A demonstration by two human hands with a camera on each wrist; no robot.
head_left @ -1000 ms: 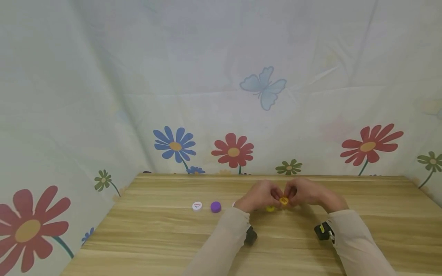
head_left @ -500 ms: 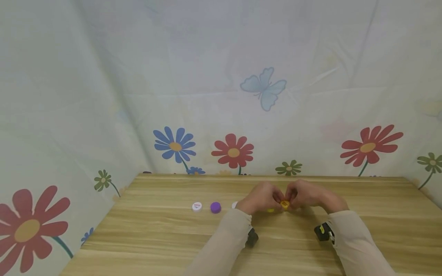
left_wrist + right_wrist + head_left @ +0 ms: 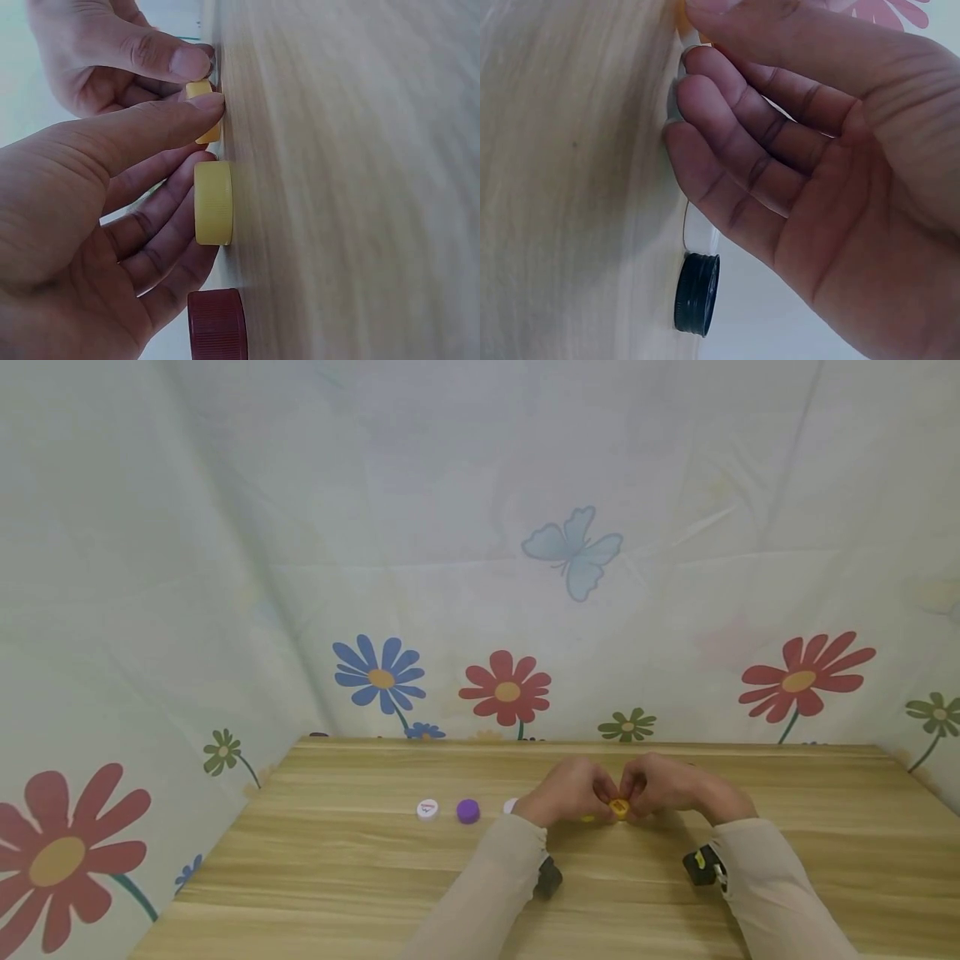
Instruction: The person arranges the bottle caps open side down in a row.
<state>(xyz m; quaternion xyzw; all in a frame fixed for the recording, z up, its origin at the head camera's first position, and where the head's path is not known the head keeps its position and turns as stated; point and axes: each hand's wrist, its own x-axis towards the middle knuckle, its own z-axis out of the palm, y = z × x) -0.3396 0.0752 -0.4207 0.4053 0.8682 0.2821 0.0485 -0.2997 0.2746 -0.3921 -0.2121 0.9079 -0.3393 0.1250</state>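
Observation:
Both hands meet over the table at an orange-yellow bottle cap [image 3: 618, 808] with printing on its top. My left hand [image 3: 572, 790] pinches its left side between thumb and index finger. From the right, the thumb and index finger of my right hand [image 3: 662, 787] grip the same cap. Close to the wood, the cap shows partly behind the thumb in the left wrist view. A paler yellow ribbed cap [image 3: 214, 202] stands beside the left fingers, and a dark red cap [image 3: 217, 324] follows it. The other right fingers are loosely bent in the right wrist view.
On the wooden table [image 3: 360, 877], a white cap [image 3: 427, 810], a purple cap [image 3: 468, 811] and another white cap [image 3: 510, 806] form a row on the left. Beyond the right hand are a black cap [image 3: 697, 295] and a whitish one [image 3: 700, 227]. A flowered cloth [image 3: 450, 568] hangs behind.
Both hands have brought the orange-yellow cap slightly towards the near side and down, level with the row. The other caps have stayed in place.

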